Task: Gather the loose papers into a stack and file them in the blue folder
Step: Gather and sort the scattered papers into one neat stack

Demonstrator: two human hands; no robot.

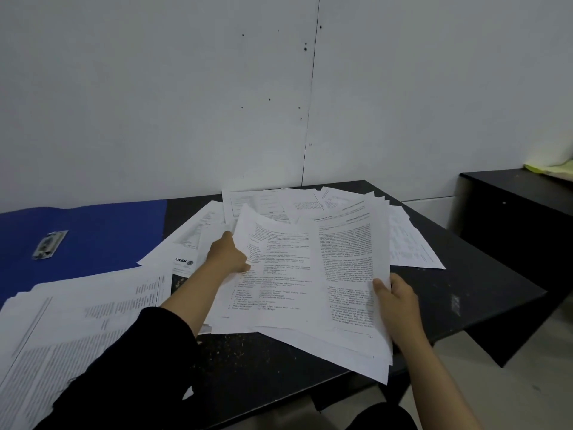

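White wall, blk desk

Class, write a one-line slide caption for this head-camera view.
Both hands, left and right, lift a bundle of printed papers above a dark table, blue folder lying open alongside.

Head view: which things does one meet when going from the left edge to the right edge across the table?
Blue folder → metal clip on it → left hand → held sheaf of papers → right hand → black side cabinet with yellow paper.
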